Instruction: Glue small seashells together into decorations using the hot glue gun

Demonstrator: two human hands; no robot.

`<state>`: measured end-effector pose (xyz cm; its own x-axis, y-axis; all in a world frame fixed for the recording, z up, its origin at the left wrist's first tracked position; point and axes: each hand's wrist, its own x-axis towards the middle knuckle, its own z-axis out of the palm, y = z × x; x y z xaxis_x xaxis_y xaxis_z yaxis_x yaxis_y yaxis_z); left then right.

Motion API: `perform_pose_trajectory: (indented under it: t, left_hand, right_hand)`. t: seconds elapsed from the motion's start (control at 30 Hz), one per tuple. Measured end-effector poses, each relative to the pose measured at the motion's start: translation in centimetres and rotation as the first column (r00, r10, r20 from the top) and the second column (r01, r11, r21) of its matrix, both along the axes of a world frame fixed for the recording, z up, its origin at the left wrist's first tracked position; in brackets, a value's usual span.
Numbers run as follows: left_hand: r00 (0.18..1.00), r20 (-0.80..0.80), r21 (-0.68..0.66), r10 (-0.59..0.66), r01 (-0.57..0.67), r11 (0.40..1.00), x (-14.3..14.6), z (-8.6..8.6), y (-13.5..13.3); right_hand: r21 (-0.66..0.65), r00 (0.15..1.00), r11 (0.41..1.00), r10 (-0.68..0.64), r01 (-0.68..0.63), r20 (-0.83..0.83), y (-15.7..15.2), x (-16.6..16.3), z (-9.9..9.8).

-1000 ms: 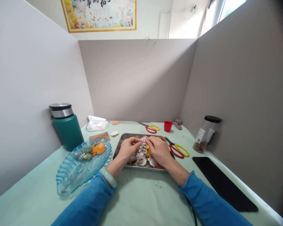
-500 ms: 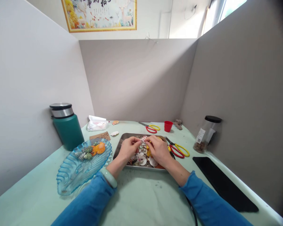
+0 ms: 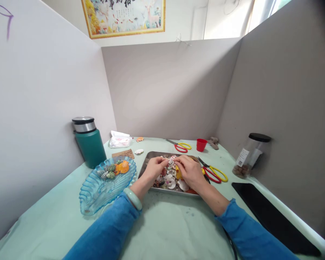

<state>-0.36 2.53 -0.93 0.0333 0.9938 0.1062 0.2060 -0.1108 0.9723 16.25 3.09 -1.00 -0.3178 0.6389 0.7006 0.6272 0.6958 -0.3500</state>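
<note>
A metal tray (image 3: pixel 173 193) full of small seashells (image 3: pixel 171 181) lies on the table. Over its left part is my left hand (image 3: pixel 153 169), thumb and fingertips pinched together. My right hand (image 3: pixel 190 170) reaches over the right part, its fingers bent and pinched just across from the left fingertips. Anything between the fingertips is too small to make out. Larger pale shells show in the near part of the tray, below my hands. Under my right hand there is a yellow piece (image 3: pixel 178 173), partly hidden by the fingers.
Left of the tray sit a blue shell-shaped dish (image 3: pixel 103 195) with green and orange pieces and a green bottle (image 3: pixel 90 148). Two pairs of scissors (image 3: pixel 216 174), a red cup (image 3: pixel 201 145), a clear jar (image 3: pixel 245 159) and a black mat (image 3: pixel 271 216) stand or lie rightward. Grey partitions surround the table.
The whole view has shifted, so everything appears farther right. Both hands stay over the tray with their fingertips close together; little else differs.
</note>
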Motion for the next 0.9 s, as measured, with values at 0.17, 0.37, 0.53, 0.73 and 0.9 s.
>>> perform_pose_trajectory:
  t: [0.17,0.37,0.53,0.73,0.9]
  left_hand:
    - [0.999,0.044,0.019,-0.028,0.027,0.999,0.03,-0.14,0.17]
    - [0.992,0.112,0.076,-0.055,0.046,0.996,0.12,-0.02,0.09]
    - [0.993,0.096,0.120,-0.068,0.057,0.991,0.19,0.33,-0.23]
    - [0.994,0.036,0.166,-0.101,0.094,0.982,0.32,0.57,-0.50]
    - [0.997,-0.021,0.188,-0.068,0.071,0.980,0.25,0.44,-0.46]
  right_hand:
    - [-0.008,0.999,0.999,-0.037,0.037,-0.005,0.00,-0.05,0.09]
    - [-0.015,0.998,0.998,-0.064,0.064,0.015,0.11,-0.10,-0.07]
    - [-0.018,0.997,0.998,-0.064,0.065,0.039,0.10,-0.07,-0.21]
    - [-0.009,0.996,0.997,-0.071,0.072,0.054,-0.12,-0.16,-0.06]
    - [-0.007,0.995,0.997,-0.082,0.083,0.055,-0.19,-0.14,0.05]
